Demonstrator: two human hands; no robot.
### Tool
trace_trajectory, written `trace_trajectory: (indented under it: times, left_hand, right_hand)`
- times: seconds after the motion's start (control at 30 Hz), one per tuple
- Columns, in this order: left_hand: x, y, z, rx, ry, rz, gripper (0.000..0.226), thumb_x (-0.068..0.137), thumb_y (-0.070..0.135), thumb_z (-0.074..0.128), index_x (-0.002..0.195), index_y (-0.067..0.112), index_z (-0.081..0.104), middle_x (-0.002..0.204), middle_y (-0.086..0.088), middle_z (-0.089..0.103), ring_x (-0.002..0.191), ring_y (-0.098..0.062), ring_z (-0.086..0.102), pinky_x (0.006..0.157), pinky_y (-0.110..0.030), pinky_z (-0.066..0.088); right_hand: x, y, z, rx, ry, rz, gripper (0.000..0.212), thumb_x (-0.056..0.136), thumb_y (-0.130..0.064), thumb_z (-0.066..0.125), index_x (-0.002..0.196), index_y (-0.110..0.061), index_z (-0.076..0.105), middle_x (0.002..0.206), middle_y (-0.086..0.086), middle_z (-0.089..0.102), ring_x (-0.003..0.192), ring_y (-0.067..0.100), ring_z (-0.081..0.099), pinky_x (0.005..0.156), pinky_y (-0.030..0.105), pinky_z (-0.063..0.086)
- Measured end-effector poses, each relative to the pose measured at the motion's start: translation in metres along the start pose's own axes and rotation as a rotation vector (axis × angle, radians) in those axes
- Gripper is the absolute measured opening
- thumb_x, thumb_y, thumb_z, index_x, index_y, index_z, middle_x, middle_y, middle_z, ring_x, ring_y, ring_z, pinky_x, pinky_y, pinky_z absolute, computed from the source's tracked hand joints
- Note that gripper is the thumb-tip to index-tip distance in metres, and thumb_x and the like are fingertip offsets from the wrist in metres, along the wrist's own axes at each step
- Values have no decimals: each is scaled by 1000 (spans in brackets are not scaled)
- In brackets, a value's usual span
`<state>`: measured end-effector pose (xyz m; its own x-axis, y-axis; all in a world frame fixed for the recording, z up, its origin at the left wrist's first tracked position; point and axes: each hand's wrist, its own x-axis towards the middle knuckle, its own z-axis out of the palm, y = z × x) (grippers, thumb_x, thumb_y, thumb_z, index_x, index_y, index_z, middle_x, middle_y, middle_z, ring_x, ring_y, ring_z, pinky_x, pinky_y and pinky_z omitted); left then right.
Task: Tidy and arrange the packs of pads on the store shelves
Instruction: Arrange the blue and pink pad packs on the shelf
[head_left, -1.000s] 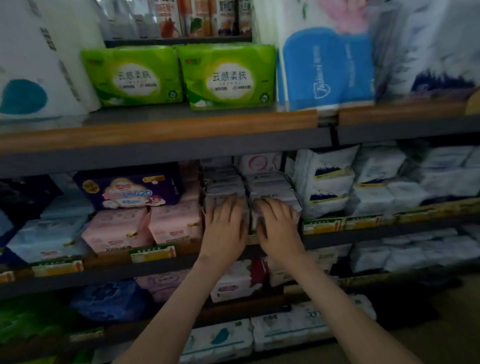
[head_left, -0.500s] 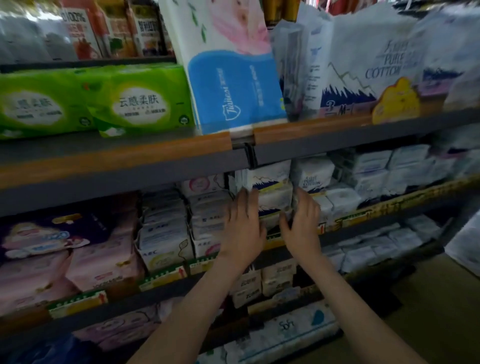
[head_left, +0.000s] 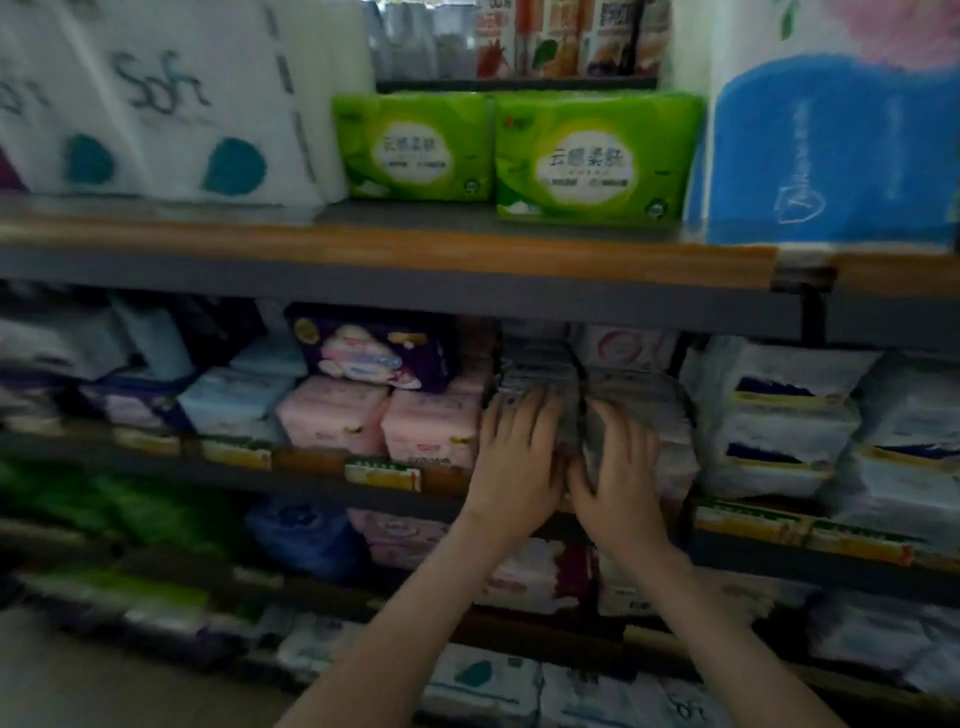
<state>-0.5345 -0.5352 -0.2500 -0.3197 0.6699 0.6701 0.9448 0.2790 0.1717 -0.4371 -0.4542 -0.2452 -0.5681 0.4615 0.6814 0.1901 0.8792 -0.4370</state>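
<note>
On the middle shelf (head_left: 311, 477), just right of the pink packs (head_left: 431, 431), the left hand (head_left: 514, 467) lies flat against a stack of pale packs of pads (head_left: 535, 364), fingers (head_left: 519, 415) straight and slightly spread. Just beside it, the right hand (head_left: 621, 483) presses the neighbouring stack (head_left: 644, 384) the same way.

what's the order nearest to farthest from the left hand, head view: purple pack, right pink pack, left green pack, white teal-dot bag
1. Right pink pack, beside the left hand
2. Purple pack, up-left, same shelf
3. Left green pack, shelf above
4. White teal-dot bag, top left
</note>
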Motion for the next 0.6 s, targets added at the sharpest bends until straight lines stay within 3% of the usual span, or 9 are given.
trace_trajectory:
  times: [0.13,0.23,0.33,0.4,0.47,0.53,0.6]
  left_hand:
    - [-36,-71,-45,44,130,-130,52,84,20,49,133,5,38,134,-17,50,127,-28,41,113,-43,25]
    - [-57,-119,-79,108,163,-164,55,84,17,52,135,5,35,135,-18,47,129,-29,38,110,-48,30]
    - [-69,-160,-103,135,168,-127,56,84,17,54,135,4,36,136,-18,46,129,-30,38,110,-49,31]
    - [-71,-184,-112,136,159,-98,58,83,15,57,135,4,35,137,-17,43,129,-29,38,110,-50,31]
    - [-70,-200,-117,161,153,-74,56,83,14,56,134,3,37,137,-18,42,129,-30,37,109,-51,31]
    - [-67,-210,-118,176,157,-38,53,84,13,54,133,2,38,137,-19,42,129,-30,37,111,-51,28]
    - [-64,-213,-117,169,159,14,54,83,12,54,133,2,38,137,-18,43,128,-30,38,113,-50,25]
  right_hand:
    - [6,-55,53,124,-64,-30,56,87,-22,52,137,-13,29,132,16,44,121,23,33,106,27,22]
    - [33,-89,86,194,-43,91,77,80,-14,69,143,-8,24,138,20,39,126,29,32,106,41,30]
    - [76,-105,105,287,-17,251,100,69,-21,82,146,-9,20,144,16,35,133,29,34,111,43,29]
    - [93,-107,113,367,-120,369,105,65,-28,85,146,-14,20,147,10,35,134,24,35,112,41,29]
    - [99,-104,118,332,-235,414,106,59,-49,82,144,-22,26,147,7,37,135,25,34,111,48,29]
    - [94,-101,118,193,-315,442,99,59,-60,75,142,-30,30,151,6,30,140,30,22,113,53,19]
    - [86,-103,113,132,-352,489,98,69,-48,78,146,-27,22,157,6,9,144,27,2,115,48,8]
